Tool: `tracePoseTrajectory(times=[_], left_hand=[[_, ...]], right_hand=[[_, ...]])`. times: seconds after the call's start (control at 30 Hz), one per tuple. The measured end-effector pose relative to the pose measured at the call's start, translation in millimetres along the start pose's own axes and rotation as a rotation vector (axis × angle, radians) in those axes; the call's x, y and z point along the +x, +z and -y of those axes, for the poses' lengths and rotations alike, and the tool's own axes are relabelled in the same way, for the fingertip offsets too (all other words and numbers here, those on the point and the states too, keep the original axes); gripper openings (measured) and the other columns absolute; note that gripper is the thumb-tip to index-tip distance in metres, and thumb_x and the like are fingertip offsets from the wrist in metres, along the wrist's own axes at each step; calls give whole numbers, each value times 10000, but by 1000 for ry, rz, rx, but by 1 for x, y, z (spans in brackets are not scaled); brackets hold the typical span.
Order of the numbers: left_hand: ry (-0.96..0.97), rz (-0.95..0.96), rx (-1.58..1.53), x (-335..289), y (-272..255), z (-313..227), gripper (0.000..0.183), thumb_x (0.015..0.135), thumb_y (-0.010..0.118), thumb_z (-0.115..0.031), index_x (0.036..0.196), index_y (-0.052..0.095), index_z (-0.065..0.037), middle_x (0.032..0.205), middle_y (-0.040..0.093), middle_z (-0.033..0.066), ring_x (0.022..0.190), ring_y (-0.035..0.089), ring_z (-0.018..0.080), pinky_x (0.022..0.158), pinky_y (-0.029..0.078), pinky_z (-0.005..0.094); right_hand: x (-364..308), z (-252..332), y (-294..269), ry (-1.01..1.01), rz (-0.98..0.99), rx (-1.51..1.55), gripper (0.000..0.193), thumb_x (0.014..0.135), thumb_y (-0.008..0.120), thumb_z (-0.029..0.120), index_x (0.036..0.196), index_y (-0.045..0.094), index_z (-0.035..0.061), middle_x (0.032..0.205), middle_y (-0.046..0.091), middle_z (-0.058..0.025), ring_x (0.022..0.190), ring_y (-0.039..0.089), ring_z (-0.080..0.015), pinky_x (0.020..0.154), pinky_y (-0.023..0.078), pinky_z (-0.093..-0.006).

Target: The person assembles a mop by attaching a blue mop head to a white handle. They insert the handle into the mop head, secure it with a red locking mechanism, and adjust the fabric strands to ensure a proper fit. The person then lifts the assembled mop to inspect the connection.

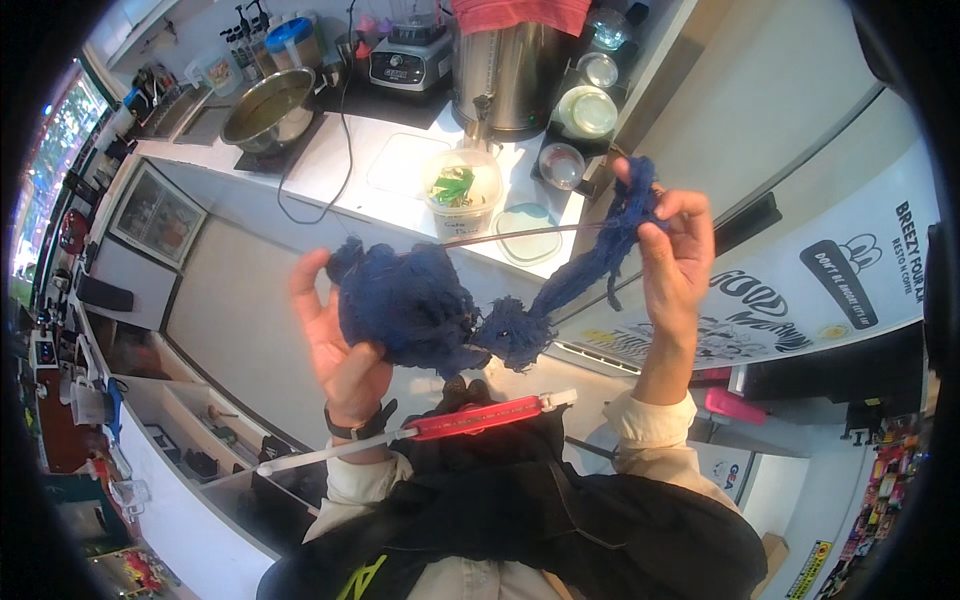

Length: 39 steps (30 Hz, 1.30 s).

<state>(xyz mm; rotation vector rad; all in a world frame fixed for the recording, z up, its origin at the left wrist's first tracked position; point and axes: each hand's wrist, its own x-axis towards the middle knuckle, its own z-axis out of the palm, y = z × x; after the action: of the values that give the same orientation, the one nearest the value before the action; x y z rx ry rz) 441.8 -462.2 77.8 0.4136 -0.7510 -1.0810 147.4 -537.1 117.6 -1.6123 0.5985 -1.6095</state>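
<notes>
A crumpled, dark blue frayed cloth is stretched in the air in front of me, between both hands. My left hand is closed on its wide bunched end, with the thumb below and the fingers behind. My right hand pinches its narrower twisted end, raised higher. A thin dark cord runs taut between the two ends. The cloth's middle sags in a ragged clump. How the fingers of my left hand sit behind the cloth is partly hidden.
Beyond the cloth, a white counter carries a steel bowl, a blender, a large metal urn and a plastic tub with green leaves. A lid lies near its edge. A red-and-white strap crosses below my hands.
</notes>
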Motion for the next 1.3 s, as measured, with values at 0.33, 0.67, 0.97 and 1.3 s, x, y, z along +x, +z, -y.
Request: tracePoseTrajectory(times=[0.33,0.67,0.97,1.3], left_hand=[[-112,147,82,-5,-6,8,944,604,501,126,1492,265,-89,1330,507,183,1224,579,286,1039,490,385],[-91,165,14,-8,-9,3,889,618,500,128,1451,288,-102,1307,493,187,1189,584,274,958,514,343],[-2,159,10,-14,-18,8,821,649,515,169,1370,280,-148,1224,500,136,1109,571,239,926,524,360],[-84,348,88,-13,-19,16,881,641,508,208,1419,275,-131,1199,488,97,1129,550,209,928,512,328]], right_hand=[[37,36,18,-349,-35,-330,297,872,722,-83,1080,529,2,1259,631,-247,866,616,-108,795,513,-234],[35,39,11,-361,17,-507,205,915,673,-36,1048,540,47,1368,567,-315,1268,574,-294,1048,438,-358],[15,31,8,-81,-70,-247,225,883,716,-51,1037,570,27,1254,605,-189,1015,633,-150,841,505,-266],[-40,-13,58,523,393,-111,261,982,648,241,977,650,-20,929,643,-37,863,565,-115,781,452,-286]])
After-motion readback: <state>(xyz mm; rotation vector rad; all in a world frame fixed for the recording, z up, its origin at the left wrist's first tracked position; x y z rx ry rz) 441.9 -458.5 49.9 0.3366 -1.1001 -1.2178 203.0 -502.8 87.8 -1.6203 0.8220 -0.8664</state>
